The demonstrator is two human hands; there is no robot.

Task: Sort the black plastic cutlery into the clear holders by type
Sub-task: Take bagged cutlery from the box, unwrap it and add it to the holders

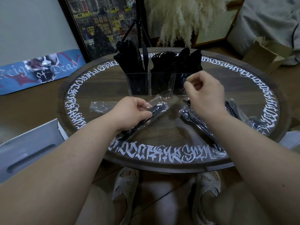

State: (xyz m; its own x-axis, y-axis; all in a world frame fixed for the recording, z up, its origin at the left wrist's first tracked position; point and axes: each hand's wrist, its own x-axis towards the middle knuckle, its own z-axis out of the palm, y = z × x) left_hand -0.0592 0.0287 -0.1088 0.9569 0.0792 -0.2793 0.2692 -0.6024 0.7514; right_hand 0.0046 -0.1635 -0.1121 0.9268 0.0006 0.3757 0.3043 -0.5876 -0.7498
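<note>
Clear plastic wrapping is what stands between the black cutlery and its holders. At the far left of the counter (162, 133) lies a flat wrapper (99, 106), which looks empty or nearly so, probably set aside there to stay out of the work. Left of centre, the left hand (133, 111) grips a wrapped cutlery packet (146, 117), its fingers (144, 105) and thumb curled round the upper part so the packet is steadied at a slant while its loose top end points toward the other hand. Above, in the upper middle of the frame, three clear holders (160, 83) stand touching in a row: the left one bristles with what seem to be knives, the middle with forks, the right likely with spoons, so much of the sorting appears done already. Right of centre, the right hand (204, 95) hovers just in front of the right holder, fingertips drawn together in a pinch; whether they hold a shred of film or nothing at all I cannot tell. My guess is that it is tearing or peeling the packet open. Under and beyond that wrist, toward the right edge, more wrapped packets (233, 111) lie piled within easy reach, awaiting their turn.
</note>
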